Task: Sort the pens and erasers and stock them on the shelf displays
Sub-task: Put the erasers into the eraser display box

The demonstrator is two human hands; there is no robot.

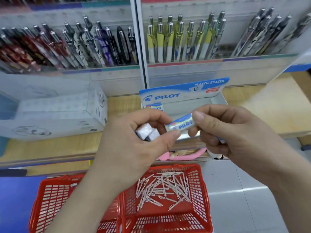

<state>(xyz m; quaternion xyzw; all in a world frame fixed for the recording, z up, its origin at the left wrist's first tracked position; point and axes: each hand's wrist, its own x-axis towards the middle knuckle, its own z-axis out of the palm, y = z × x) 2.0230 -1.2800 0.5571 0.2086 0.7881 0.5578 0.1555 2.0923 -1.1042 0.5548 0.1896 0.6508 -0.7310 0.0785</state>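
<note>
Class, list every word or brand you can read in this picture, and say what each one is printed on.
"PILOT": display box header.
"PLASTIC ERASER": the same header.
"PILOT": eraser pinched between left hand and right hand.
Red label on the header: too blurred.
Print on the white box: too blurred.

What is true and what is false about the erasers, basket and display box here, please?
The right hand pinches a white-and-blue wrapped Pilot eraser. True.
The red plastic mesh basket holds erasers. False: it holds loose pale pens.
The blue-and-white cardboard Pilot display box is full. False: only one sleeved eraser shows inside.
The left hand holds several white wrapped erasers. True.
</note>
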